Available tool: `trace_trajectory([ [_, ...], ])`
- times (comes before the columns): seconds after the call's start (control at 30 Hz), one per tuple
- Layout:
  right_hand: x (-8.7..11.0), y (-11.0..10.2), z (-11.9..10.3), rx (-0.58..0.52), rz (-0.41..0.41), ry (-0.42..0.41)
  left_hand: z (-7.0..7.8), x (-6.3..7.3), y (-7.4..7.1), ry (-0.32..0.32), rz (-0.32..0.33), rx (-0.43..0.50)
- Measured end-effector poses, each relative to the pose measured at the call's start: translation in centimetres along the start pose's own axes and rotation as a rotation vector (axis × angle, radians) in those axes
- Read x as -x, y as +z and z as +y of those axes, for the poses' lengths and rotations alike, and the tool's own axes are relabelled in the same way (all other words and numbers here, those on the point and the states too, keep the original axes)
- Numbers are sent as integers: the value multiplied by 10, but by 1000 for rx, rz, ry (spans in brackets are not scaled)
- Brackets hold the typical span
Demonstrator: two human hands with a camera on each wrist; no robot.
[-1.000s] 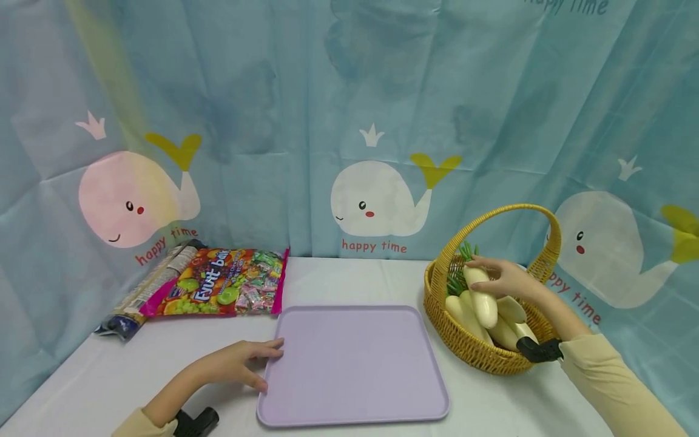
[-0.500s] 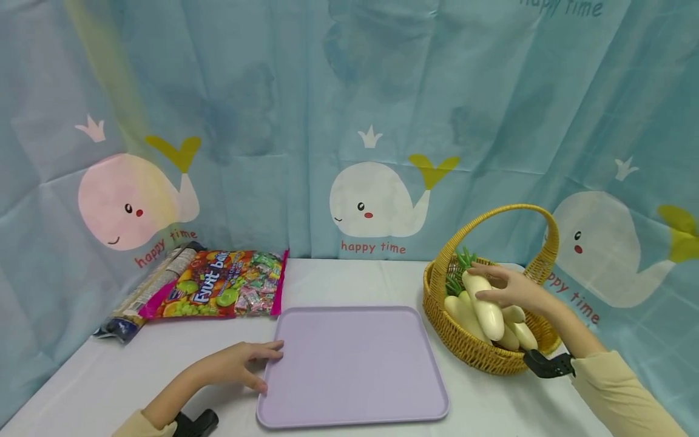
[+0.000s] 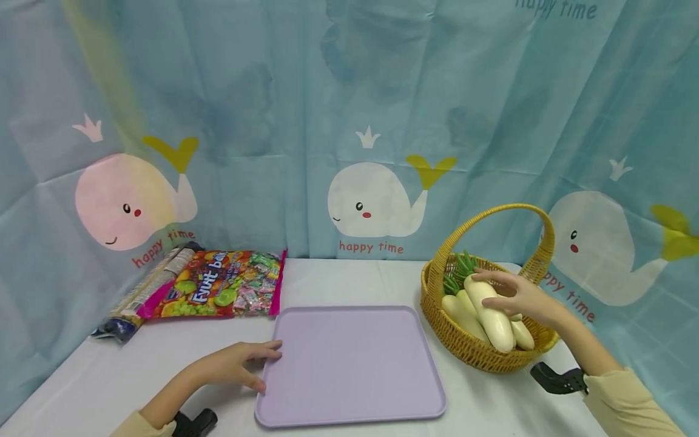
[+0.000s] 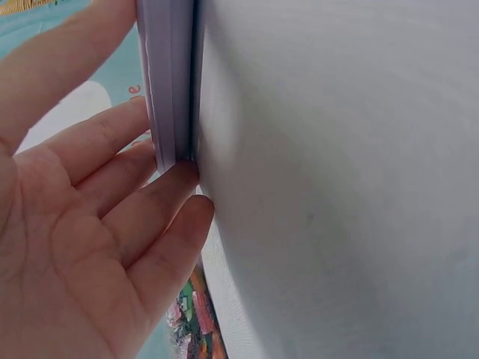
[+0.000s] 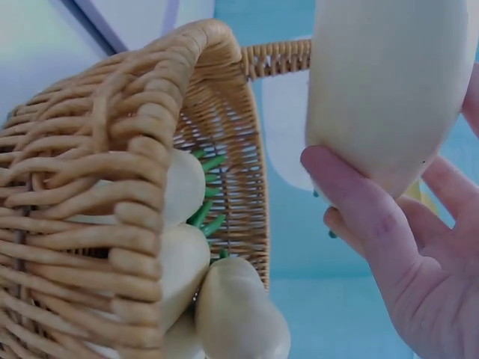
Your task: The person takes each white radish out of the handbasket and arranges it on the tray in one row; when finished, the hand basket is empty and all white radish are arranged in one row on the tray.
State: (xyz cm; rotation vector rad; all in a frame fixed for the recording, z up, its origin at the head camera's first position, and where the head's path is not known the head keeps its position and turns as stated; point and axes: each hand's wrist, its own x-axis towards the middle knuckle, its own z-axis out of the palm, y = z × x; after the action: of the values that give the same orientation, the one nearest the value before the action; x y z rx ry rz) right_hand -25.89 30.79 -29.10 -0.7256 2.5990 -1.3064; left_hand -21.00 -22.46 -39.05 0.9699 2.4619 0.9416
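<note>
My right hand [image 3: 516, 295] grips a white radish [image 3: 490, 312] with green leaf tops, thumb on one side and fingers on the other. The radish is held slanting over the wicker basket [image 3: 459, 352], its lower end toward me. Several more white radishes [image 5: 238, 310] lie inside that basket, seen from its side in the right wrist view. At the left edge of a lilac tray [image 3: 349, 364], my left hand [image 3: 235, 367] rests with extended fingers and the thumb apart. The left wrist view shows fingertips [image 4: 183, 176] against the tray's rim.
A colourful candy bag [image 3: 224, 284] lies at the back left, beside a long silvery packet [image 3: 147, 288]. The basket's tall arched handle [image 3: 491, 209] rises behind the right hand. A blue whale-print curtain [image 3: 306, 121] hangs behind the white-covered table [image 3: 344, 282].
My right hand has moved slightly right and toward me with the radish, whose lower end now reaches nearer the basket's front rim. The left hand stays on the tray's edge.
</note>
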Motion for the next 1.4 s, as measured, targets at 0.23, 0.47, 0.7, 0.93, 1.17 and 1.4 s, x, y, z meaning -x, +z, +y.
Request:
trace_trajectory([
  [0.23,9,-1,2,-4,-23,3,-1,0,0,-3,3,16],
  [0.47,20,4,-3,-2,-3,-32,-2,0,0,-2,-6,23],
  [0.7,27,4,-6,-2,39,-41,-4,0,0,4,-9,9],
  [0.93,37,8,-7,-71,-11,-140,-2,-2,2,-41,13,47],
  [1.17,47,18,-13,-166,-87,-287,-2,-3,4,-91,50,65],
  [1.4,54,30,-15,-143,-40,-327,-4,-3,2,-77,73,54],
])
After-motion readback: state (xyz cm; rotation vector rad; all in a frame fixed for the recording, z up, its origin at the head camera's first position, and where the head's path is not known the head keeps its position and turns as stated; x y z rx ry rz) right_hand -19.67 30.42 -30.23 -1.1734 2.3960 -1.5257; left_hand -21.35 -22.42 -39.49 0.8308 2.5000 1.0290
